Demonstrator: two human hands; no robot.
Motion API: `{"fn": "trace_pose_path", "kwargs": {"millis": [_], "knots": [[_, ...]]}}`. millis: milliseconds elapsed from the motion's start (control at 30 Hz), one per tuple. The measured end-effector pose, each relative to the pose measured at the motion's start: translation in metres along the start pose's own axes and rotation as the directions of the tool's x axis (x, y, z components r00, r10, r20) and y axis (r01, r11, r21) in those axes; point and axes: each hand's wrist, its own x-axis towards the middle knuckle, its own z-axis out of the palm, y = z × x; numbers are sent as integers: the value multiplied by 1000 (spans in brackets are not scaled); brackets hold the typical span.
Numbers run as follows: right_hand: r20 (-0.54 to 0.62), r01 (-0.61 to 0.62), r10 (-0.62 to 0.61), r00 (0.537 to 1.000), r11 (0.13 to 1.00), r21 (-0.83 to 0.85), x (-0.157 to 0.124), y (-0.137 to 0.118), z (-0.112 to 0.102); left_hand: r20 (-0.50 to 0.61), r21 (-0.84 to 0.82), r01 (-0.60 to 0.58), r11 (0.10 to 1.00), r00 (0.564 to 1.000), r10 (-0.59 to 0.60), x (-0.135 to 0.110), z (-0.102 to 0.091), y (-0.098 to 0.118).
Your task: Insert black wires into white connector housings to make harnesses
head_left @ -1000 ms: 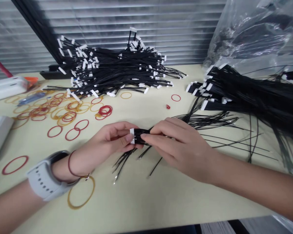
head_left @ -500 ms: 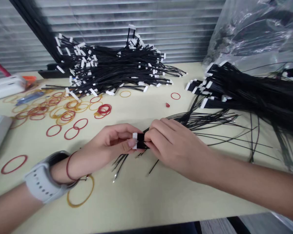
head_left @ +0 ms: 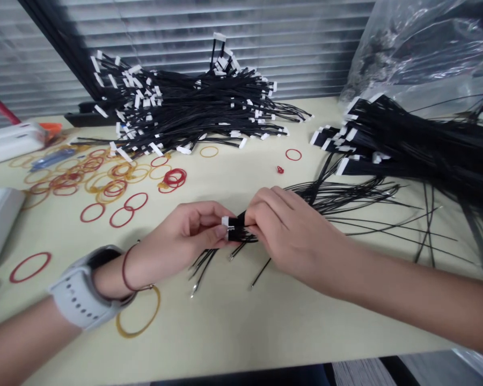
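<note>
Between my hands is a white connector [head_left: 225, 221] with a row of black wires [head_left: 236, 234] running out of it to the right. My left hand [head_left: 195, 228] pinches the connector, its thumb on the front. Close beside it, my right hand [head_left: 284, 236] has its fingers closed on the wires; the fingertips are partly hidden behind the hand. Loose wire ends with small metal tips [head_left: 193, 292] hang out below on the left. More black wires [head_left: 346, 195] fan out over the table behind my right hand.
A pile of black wire harnesses [head_left: 193, 107] with white connectors lies at the back. Another large bundle [head_left: 426, 145] is at right, near a clear plastic bag [head_left: 422, 53]. Red and yellow rubber bands [head_left: 115, 187] are scattered at left, beside a white box [head_left: 0, 225].
The view has shifted slightly. My right fingers have slid a little along the wires away from the connector, and separate wires now show between my hands. My left hand keeps its pinch.
</note>
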Motion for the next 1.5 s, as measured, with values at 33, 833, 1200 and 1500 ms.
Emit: {"fn": "trace_pose_path", "kwargs": {"millis": [33, 833, 1200, 1500], "knots": [[-10, 5, -5, 1000, 1000, -5, 0, -1, -2, 16, -3, 9, 1000, 1000, -9, 0, -1, 0], [-229, 132, -190, 955, 960, -248, -2, -12, -11, 108, -172, 30, 985, 994, -11, 1, -10, -3], [-246, 165, -206, 947, 970, -176, 0, -12, -8, 166, -169, 28, 985, 986, 0, 0, -8, -2], [-289, 194, -227, 930, 971, -138, -3, -13, -4, 222, -145, 0, 989, 974, 32, -3, -7, 1]]}}
